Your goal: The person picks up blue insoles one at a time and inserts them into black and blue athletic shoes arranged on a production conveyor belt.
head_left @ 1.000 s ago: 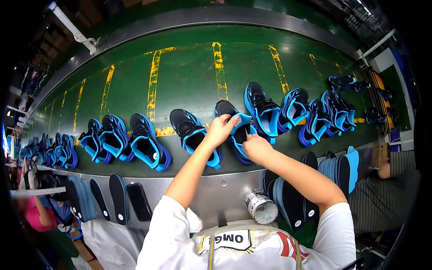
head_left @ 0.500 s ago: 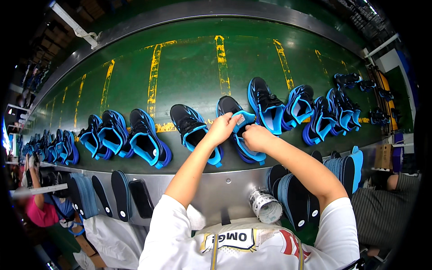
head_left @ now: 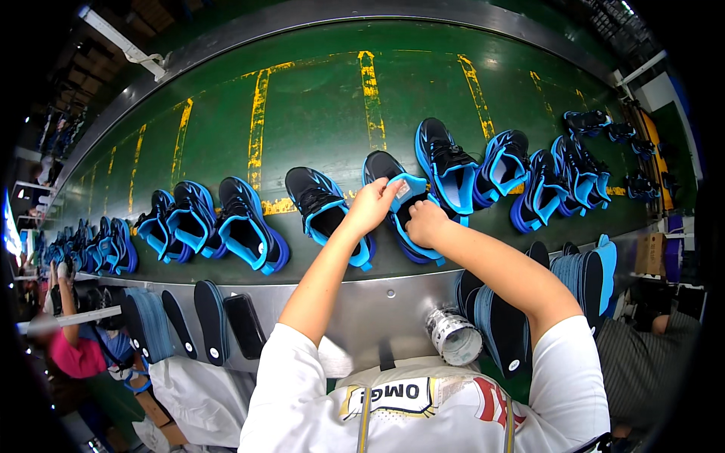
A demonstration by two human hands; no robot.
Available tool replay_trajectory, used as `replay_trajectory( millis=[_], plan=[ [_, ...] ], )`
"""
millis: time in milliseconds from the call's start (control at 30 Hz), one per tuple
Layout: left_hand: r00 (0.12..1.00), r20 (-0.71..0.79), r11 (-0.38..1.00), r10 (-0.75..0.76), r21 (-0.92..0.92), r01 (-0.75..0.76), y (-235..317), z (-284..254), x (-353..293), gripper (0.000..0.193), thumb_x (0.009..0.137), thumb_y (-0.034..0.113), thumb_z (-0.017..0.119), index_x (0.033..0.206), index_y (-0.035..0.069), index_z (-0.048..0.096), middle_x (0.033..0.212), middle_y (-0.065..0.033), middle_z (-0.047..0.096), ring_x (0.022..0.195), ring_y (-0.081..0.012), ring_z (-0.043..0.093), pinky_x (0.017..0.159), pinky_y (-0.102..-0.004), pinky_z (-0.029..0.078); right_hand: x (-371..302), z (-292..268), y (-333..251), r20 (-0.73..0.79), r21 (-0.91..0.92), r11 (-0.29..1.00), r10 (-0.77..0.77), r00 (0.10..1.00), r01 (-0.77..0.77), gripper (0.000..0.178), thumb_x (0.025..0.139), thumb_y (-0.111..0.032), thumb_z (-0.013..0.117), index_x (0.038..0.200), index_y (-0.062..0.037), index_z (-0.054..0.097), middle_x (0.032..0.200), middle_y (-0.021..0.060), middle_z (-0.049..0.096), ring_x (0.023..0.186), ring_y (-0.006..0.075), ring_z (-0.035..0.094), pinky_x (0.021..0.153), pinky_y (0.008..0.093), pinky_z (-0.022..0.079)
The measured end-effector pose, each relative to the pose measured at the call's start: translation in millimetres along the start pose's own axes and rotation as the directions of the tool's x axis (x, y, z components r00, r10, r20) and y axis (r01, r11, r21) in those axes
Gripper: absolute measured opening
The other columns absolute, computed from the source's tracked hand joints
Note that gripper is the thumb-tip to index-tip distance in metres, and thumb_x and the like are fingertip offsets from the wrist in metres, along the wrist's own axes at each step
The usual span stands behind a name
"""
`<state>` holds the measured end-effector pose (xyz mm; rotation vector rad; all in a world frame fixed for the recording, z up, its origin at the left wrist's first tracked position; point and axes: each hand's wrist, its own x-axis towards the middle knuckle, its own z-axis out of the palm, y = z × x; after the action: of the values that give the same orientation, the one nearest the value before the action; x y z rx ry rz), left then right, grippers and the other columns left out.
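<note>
A black sneaker (head_left: pixel 384 164) with bright blue lining stands on the green line in front of me, toe pointing away. My left hand (head_left: pixel 371 207) pinches the sneaker's tongue (head_left: pixel 411 186), which is folded outward and shows a small pale label. Just right of it, my right hand (head_left: pixel 427 224) is closed with curled fingers at the shoe's opening. Its fingertips are partly hidden, so I cannot make out what they grip. Close on the left is another sneaker (head_left: pixel 308 185), and on the right a further one (head_left: pixel 432 137).
More sneakers (head_left: pixel 243 198) line the green surface (head_left: pixel 317 106) with yellow marks. Along the metal edge (head_left: pixel 355 309) lie a phone (head_left: pixel 245 326), stacks of insoles (head_left: pixel 147 325) at left and more insoles (head_left: pixel 498 332) at right, and a tape roll (head_left: pixel 455 337). Other people work at both sides.
My right hand has shifted slightly up and left at the shoe's opening. My left hand keeps its hold on the tongue. The whole view has shifted a little.
</note>
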<state>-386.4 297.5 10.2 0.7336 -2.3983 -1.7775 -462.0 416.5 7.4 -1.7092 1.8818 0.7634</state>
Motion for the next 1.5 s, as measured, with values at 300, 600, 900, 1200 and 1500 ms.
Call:
replay_trajectory(
  millis=[300, 600, 900, 1200, 1500],
  plan=[
    [0.883, -0.398, 0.953, 0.249, 0.263, -0.150, -1.4, 17.3, 5.1, 0.026, 0.079, 0.019, 0.058, 0.094, 0.002, 0.047, 0.065, -0.0081, 0.047, 0.056, -0.0205, 0.049, 0.053, -0.0327, 0.039, 2.1, 10.1, 7.7, -0.041, -0.096, 0.982, -0.170, 0.985, 0.166, 0.021, 0.077, -0.022, 0.051, 0.086, -0.0093, 0.065, 0.094, 0.0053, 0.061, 0.095, 0.0199, 0.052, 0.084, 0.0301, 0.033],
    [0.901, 0.022, 0.660, 0.434, 0.673, -0.334, 6.3, 20.5, 5.4, 0.038, 0.062, 0.013, 0.070, 0.087, 0.005, 0.042, 0.084, -0.0114, 0.045, 0.078, -0.0300, 0.053, 0.063, -0.0395, 0.043, -35.8, 22.5, -8.1, -0.082, 0.358, 0.932, -0.022, 0.996, 0.050, 0.049, 0.079, -0.034, 0.030, 0.099, 0.0011, 0.058, 0.089, 0.0197, 0.060, 0.097, 0.0238, 0.054, 0.105, 0.0422, 0.007],
    [0.768, -0.022, 0.506, 0.640, 0.764, -0.400, -1.4, 24.1, -29.1, 0.023, 0.068, 0.012, 0.063, 0.082, 0.006, 0.046, 0.073, -0.0071, 0.042, 0.066, -0.0227, 0.049, 0.057, -0.0337, 0.039, -113.2, 64.3, -43.5, -0.562, 0.641, 0.765, 0.404, 0.722, 0.071, 0.025, 0.074, -0.015, 0.060, 0.097, -0.0047, 0.058, 0.108, 0.0231, 0.046, 0.104, 0.0377, 0.044, 0.089, 0.0470, 0.035],
    [0.768, -0.107, 0.459, 0.632, 0.849, -0.260, -9.9, -17.4, -36.0, 0.011, 0.068, 0.009, 0.055, 0.078, 0.006, 0.055, 0.073, -0.0060, 0.048, 0.061, -0.0210, 0.049, 0.054, -0.0330, 0.040, -102.8, 42.5, -58.4, -0.608, 0.710, 0.647, 0.364, 0.706, 0.278, 0.033, 0.078, -0.015, 0.056, 0.110, -0.0047, 0.051, 0.115, 0.0186, 0.047, 0.107, 0.0337, 0.045, 0.094, 0.0443, 0.031],
    [0.786, -0.528, 0.944, 0.322, 0.113, -0.310, 52.2, -116.7, -33.5, 0.009, 0.081, 0.009, 0.056, 0.078, 0.002, 0.051, 0.108, -0.0119, 0.055, 0.065, -0.0101, 0.052, 0.055, -0.0179, 0.039, -233.0, 94.7, -7.5, -0.498, 0.805, 0.586, 0.752, 0.432, -0.092, 0.031, 0.072, -0.007, 0.060, 0.103, -0.0033, 0.055, 0.104, 0.0167, 0.052, 0.093, 0.0337, 0.051, 0.081, 0.0379, 0.042]
  ],
)
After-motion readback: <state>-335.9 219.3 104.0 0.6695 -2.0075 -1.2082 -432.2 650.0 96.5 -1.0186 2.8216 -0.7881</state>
